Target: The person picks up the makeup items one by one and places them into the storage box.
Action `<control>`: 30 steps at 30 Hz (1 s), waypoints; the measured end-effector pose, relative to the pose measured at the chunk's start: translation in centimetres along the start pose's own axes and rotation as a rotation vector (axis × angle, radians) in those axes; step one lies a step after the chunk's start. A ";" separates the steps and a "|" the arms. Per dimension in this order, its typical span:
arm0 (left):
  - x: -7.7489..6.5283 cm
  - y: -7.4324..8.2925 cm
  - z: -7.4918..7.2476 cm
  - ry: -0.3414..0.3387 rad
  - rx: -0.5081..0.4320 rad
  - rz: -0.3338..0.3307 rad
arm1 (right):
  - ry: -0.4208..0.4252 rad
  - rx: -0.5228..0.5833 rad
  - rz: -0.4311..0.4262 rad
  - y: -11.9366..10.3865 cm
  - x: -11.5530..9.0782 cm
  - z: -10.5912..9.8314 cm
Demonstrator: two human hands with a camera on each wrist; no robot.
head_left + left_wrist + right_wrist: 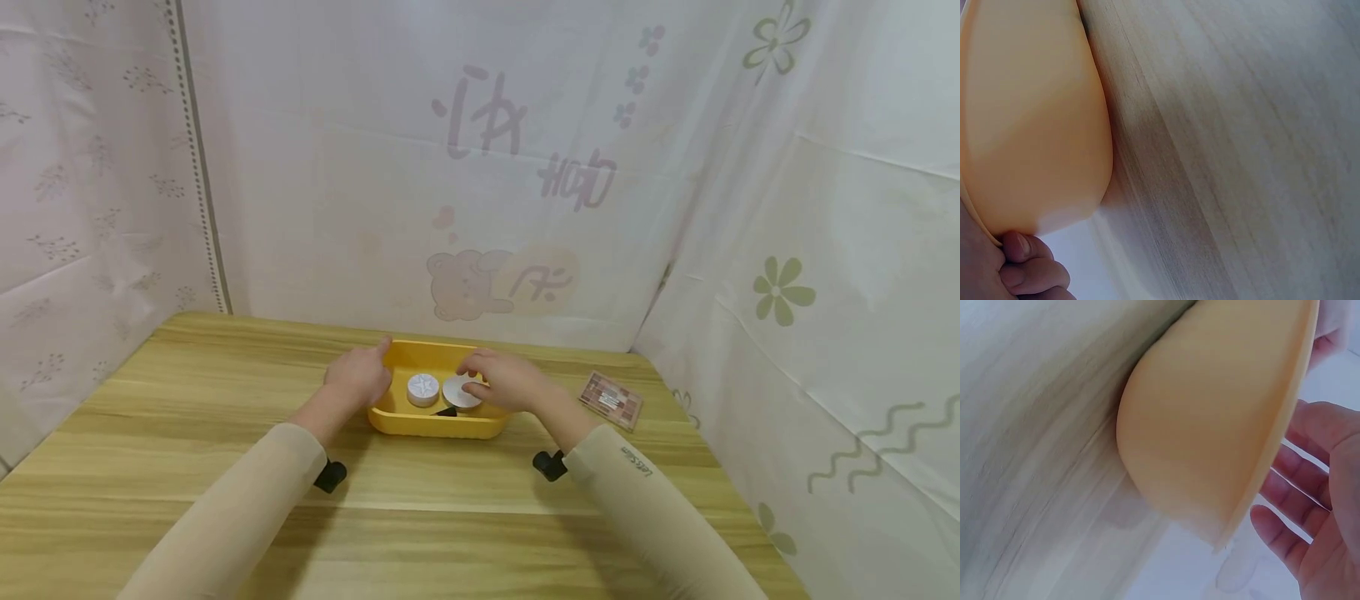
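A yellow oblong basin [435,427] rests on the wooden table. My left hand [358,375] grips its left end, the thumb along the rim; in the left wrist view the curled fingers [1035,275] show against the outer wall. Over the basin's right end is my right hand [506,379], fingers spread and loosely bent. Its thumb overlaps a flat white round case [459,393] lying inside; whether it touches is unclear. In the right wrist view that case is hidden behind the basin wall [1204,425]. A smaller white round case [423,389] with a star-like relief and a black pointed item [447,412] also lie inside.
To the right of the basin, a flat brown-and-pink checkered palette [611,401] lies on the table [420,533]. White patterned curtains [337,167] hang behind the table and along both sides.
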State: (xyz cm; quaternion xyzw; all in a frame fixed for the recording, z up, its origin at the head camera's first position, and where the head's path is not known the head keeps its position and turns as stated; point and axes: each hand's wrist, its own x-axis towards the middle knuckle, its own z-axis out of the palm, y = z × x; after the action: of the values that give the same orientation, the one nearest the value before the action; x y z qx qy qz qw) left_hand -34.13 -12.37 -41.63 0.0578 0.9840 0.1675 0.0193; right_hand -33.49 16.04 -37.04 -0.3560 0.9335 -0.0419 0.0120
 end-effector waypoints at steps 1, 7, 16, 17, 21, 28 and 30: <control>0.0 0.0 0.0 -0.001 0.001 -0.001 | 0.003 0.000 0.000 0.2 -0.1 -0.1; -0.1 0.0 -0.1 -0.009 0.003 0.002 | -0.001 0.009 0.024 0.8 -0.6 -0.8; 0.0 0.0 0.0 0.000 0.006 -0.003 | 0.011 0.067 0.055 2.2 -1.5 -2.4; 0.0 0.1 0.0 0.004 0.007 -0.003 | 0.012 0.073 0.059 2.4 -1.7 -2.6; 0.0 0.1 0.0 0.003 0.004 -0.002 | 0.030 0.102 0.073 3.7 -2.5 -2.9; 0.1 0.1 0.0 -0.007 0.008 -0.002 | 0.085 0.135 0.153 6.5 -4.3 -2.7; 0.1 0.1 -0.1 -0.010 0.006 0.000 | 0.101 0.149 0.181 7.2 -5.1 -2.8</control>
State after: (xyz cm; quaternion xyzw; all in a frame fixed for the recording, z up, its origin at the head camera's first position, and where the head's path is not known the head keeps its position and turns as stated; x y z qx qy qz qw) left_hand -34.21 -12.28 -41.52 0.0589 0.9844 0.1642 0.0241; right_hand -34.65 24.97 -34.96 -0.2659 0.9555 -0.1276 -0.0047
